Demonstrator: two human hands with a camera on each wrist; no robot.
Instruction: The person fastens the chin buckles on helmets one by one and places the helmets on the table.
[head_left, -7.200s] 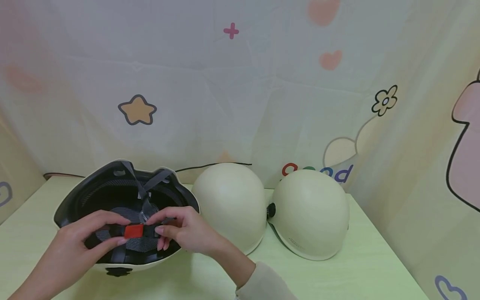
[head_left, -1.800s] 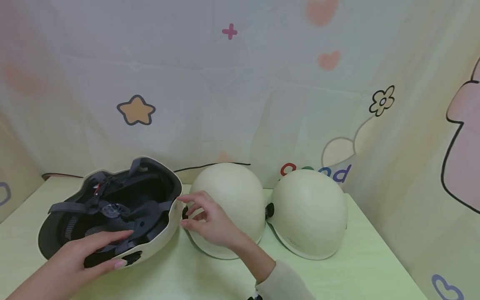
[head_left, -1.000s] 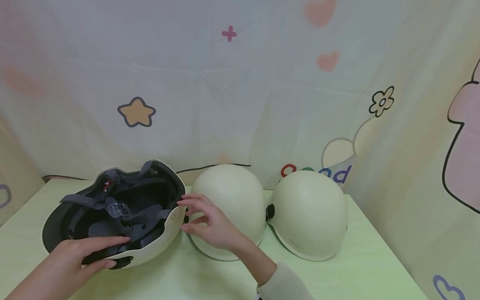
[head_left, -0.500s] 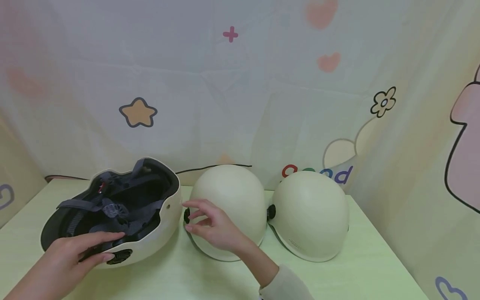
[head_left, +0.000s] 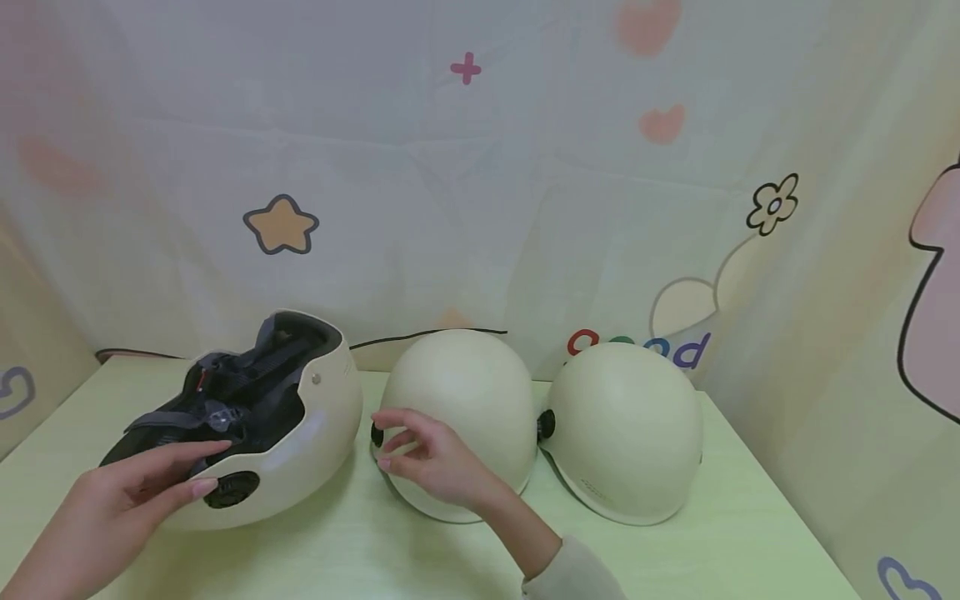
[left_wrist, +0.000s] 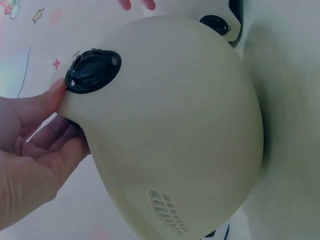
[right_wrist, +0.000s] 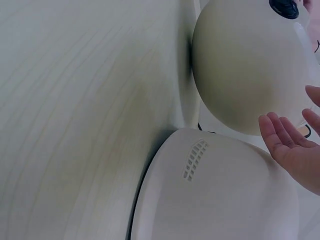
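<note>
My left hand (head_left: 112,504) grips the near rim of an upturned cream helmet (head_left: 326,421), thumb outside next to a black round side piece (head_left: 232,490) and fingers inside. The helmet leans so that its dark lining and straps (head_left: 225,408) face up and left; a bit of red buckle (head_left: 202,379) shows among them. In the left wrist view the outer shell (left_wrist: 180,110) fills the middle. My right hand (head_left: 442,462), fingers loosely bent and holding nothing, hovers right of this helmet and before a second cream helmet (head_left: 465,375). The right wrist view shows that hand (right_wrist: 295,150) empty too.
A third cream helmet (head_left: 622,433) sits at the right, dome up like the second one beside it. All stand on a pale green table (head_left: 420,558). Behind hangs a printed cloth (head_left: 405,208), with a dark cord (head_left: 420,333) along its foot.
Earlier both hands held the red buckle. Since then the helmet has turned and tipped over to show more of its outer shell. The right hand has come away to the right.
</note>
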